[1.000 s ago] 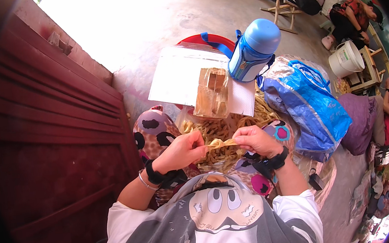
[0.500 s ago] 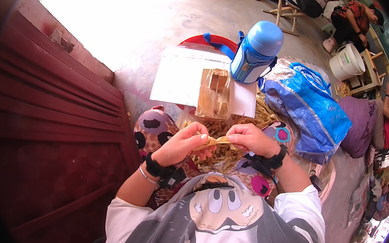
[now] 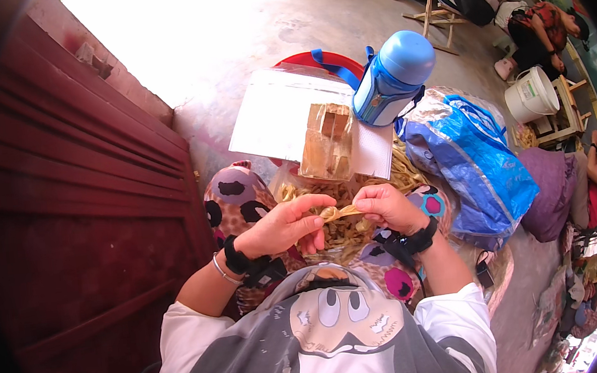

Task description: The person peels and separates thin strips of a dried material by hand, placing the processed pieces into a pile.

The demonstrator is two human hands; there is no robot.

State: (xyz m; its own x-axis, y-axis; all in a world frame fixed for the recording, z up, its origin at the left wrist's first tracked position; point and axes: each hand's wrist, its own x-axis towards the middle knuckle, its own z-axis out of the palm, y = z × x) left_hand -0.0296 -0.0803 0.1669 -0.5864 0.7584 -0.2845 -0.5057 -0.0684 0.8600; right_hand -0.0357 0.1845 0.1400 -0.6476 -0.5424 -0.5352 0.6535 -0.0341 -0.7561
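Firmly, right hand [image 3: 394, 209] grip pinches yellowish strip [image 3: 348, 211]; left hand [image 3: 281, 228] grip parted, fingers beside knot [image 3: 330, 214].

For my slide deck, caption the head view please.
The right hand pinches a twisted, pale-yellow fibrous strip, the left hand at its other end, above loose yellowish strips.

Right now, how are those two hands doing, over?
Right hand: pinching one end of a yellowish strip. Left hand: beside its knot, grip unclear. Strip: knotted, above loose strips. Nearest obstacle: wrapped brown package, just beyond.
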